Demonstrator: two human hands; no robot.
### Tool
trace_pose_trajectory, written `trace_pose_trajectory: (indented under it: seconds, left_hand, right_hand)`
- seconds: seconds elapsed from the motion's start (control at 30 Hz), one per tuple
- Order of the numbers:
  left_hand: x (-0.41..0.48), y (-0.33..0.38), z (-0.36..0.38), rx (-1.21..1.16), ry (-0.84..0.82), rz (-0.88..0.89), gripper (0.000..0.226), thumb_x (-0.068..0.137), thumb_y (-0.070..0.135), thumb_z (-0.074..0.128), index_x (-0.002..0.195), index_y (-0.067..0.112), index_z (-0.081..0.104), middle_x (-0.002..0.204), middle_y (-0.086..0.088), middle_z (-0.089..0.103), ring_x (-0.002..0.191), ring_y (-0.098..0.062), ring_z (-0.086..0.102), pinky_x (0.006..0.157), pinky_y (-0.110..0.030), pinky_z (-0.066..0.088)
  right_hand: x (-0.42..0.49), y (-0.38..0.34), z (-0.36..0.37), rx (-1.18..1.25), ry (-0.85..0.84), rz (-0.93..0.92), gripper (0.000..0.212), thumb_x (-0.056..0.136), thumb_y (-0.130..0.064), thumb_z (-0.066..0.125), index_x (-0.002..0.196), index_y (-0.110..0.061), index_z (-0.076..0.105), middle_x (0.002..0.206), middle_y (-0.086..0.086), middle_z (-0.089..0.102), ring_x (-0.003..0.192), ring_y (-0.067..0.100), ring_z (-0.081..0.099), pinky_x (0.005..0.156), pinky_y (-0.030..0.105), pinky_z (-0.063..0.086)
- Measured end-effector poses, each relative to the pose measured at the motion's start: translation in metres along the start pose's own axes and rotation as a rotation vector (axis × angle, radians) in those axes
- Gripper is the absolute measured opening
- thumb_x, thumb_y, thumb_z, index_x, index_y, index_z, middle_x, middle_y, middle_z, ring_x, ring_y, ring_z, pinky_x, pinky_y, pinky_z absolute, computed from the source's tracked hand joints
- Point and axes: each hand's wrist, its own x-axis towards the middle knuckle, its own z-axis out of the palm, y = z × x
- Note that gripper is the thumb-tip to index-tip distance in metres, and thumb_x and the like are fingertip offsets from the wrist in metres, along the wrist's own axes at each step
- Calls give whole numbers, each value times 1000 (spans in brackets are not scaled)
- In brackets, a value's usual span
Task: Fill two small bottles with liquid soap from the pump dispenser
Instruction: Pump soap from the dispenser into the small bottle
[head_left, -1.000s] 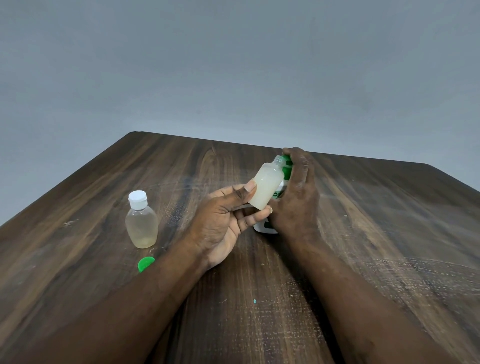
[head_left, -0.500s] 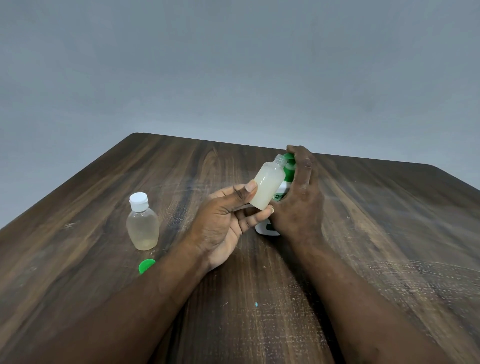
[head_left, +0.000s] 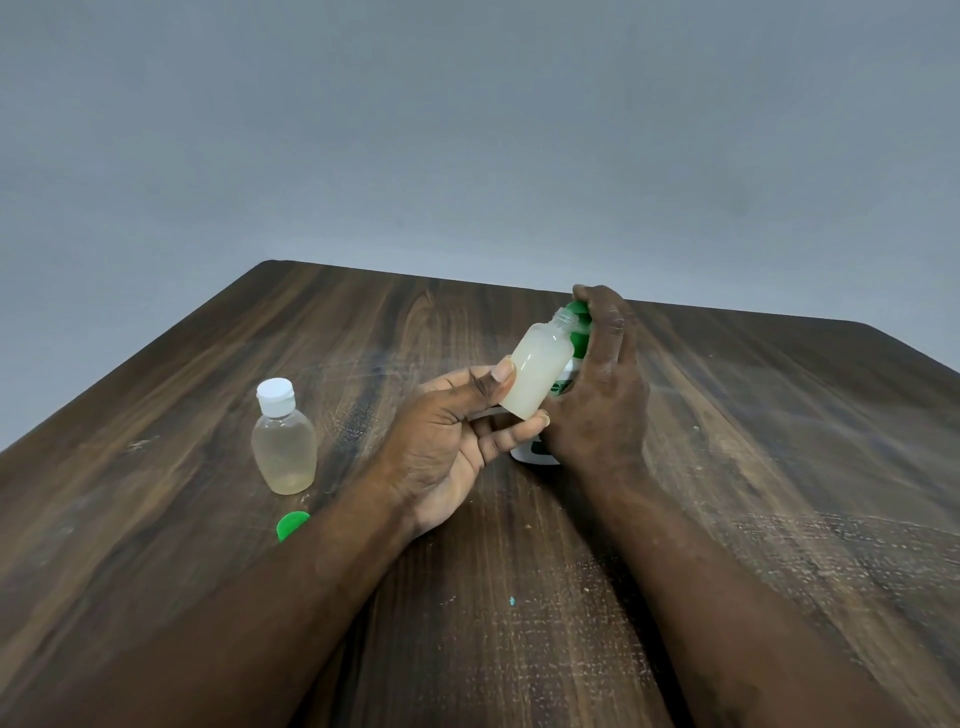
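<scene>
The small uncapped translucent plastic bottle (head_left: 540, 371), neck tilted toward 1 o'clock, is pinched by the left hand (head_left: 447, 436) between thumb and fingers, mostly full of cloudy whitish liquid. Its mouth meets the green-headed white pump dispenser (head_left: 534, 453), gripped and largely hidden by the right hand (head_left: 605, 389). At 9 o'clock of the left hand stands a white-capped clear bottle (head_left: 283, 441) of pale liquid, a round green cap (head_left: 292, 524) at its 6 o'clock.

Left hand (head_left: 447, 441) pinches uncapped bottle (head_left: 537, 371) tilted, mouth at green pump (head_left: 579, 317) under right hand (head_left: 602, 384), frame centre. Capped bottle (head_left: 283, 441), green cap (head_left: 292, 524) left, on table (head_left: 779, 467).
</scene>
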Motion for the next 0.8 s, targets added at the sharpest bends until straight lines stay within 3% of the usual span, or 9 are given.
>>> trace_pose_trajectory:
  seconds: [0.2, 0.4, 0.63, 0.8]
  left_hand:
    - [0, 1, 1, -15, -4, 1, 30, 83, 17, 70, 103, -5, 66, 107, -27, 73, 92, -34, 74, 66, -30, 63]
    - [0, 1, 1, -15, -10, 2, 30, 83, 18, 71, 101, -6, 67, 106, -26, 73, 90, -35, 75, 66, -31, 64]
    - [0, 1, 1, -9, -8, -10, 32, 83, 19, 71, 104, -6, 67, 109, -28, 72, 92, -36, 74, 68, -31, 65]
    - [-1, 1, 1, -14, -13, -9, 26, 84, 18, 70, 101, -3, 68, 106, -26, 73, 89, -34, 75, 68, -31, 65]
  right_hand:
    - [1, 1, -1, 6, -4, -13, 94, 72, -22, 90, 151, -19, 39, 151, 9, 49, 128, 29, 59, 87, 42, 58]
    - [2, 0, 2, 32, -7, -13, 87, 71, -19, 84, 144, -22, 37, 141, 13, 56, 115, 30, 63, 84, 31, 51]
    - [0, 1, 1, 29, 1, -15, 93, 70, -12, 88, 147, -22, 37, 147, 13, 52, 123, 33, 62, 89, 47, 59]
    - [1, 0, -1, 38, -11, -21, 96, 71, -18, 89, 150, -21, 35, 152, 11, 49, 129, 31, 58, 91, 48, 59]
